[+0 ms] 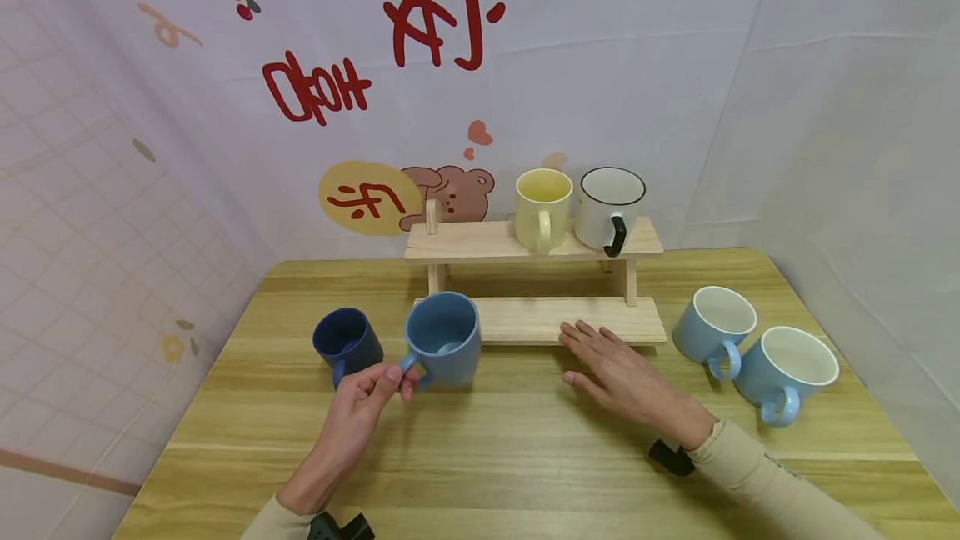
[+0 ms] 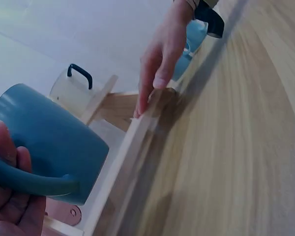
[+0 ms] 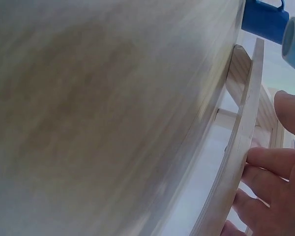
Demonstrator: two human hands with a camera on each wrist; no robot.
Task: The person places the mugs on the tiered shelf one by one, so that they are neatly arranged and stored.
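My left hand [image 1: 363, 402] pinches the handle of a medium-blue mug [image 1: 444, 340], which is raised in front of the left end of a two-tier wooden rack [image 1: 525, 319]. In the left wrist view the blue mug [image 2: 49, 142] hangs above the table near the rack's lower board. My right hand [image 1: 618, 373] has its fingers extended, the fingertips resting at the front edge of that lower board. The right wrist view shows those fingers [image 3: 268, 182] against the board edge [image 3: 236, 147]. Behind my left hand stands a dark blue mug [image 1: 348, 344], its handle partly hidden.
On the rack's upper board stand a yellow mug [image 1: 543, 211] and a white mug [image 1: 609, 207] with black rim and handle. Two light blue mugs [image 1: 716, 327] sit side by side on the table [image 1: 510, 473] at the right. A printed cloth [image 1: 637, 65] hangs behind.
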